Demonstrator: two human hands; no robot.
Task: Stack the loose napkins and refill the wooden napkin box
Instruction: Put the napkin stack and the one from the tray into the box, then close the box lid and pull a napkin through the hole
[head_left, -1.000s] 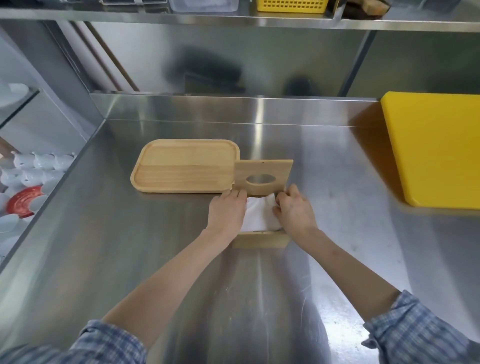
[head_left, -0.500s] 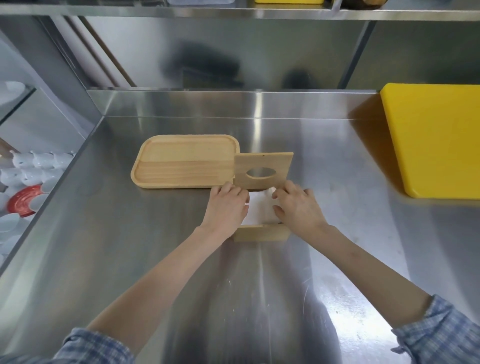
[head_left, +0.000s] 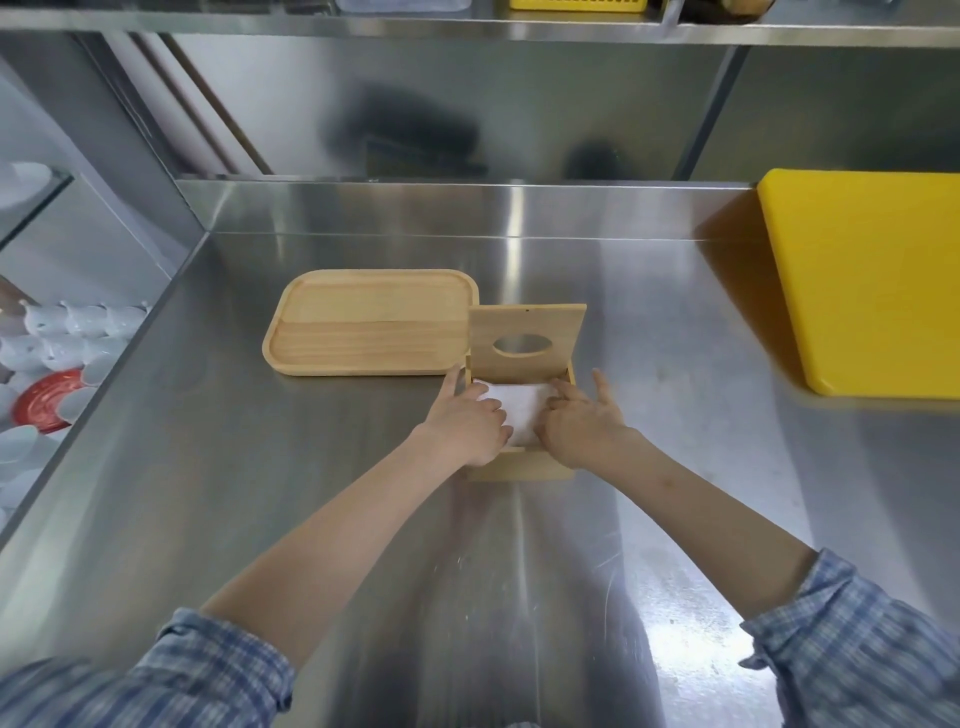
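The wooden napkin box (head_left: 524, 470) stands mid-counter with its hinged lid (head_left: 526, 340) raised upright; the lid has an oval hole. A stack of white napkins (head_left: 519, 410) lies inside the box. My left hand (head_left: 470, 421) rests on the napkins' left side, fingers curled onto them, thumb along the box's left wall. My right hand (head_left: 582, 418) presses on the stack's right side, fingertips on the napkins, thumb over the right wall. Both hands hide part of the stack and the box's side walls.
An empty wooden tray (head_left: 371, 322) sits just left of the box, touching it. A thick yellow cutting board (head_left: 872, 280) lies at the right. White cups and a red plate (head_left: 44, 400) sit below the counter's left edge. A steel shelf runs overhead.
Both hands have pushed the napkins from above the box's rim down into it and now spread flatter on top of the stack. The lid and tray have stayed put.
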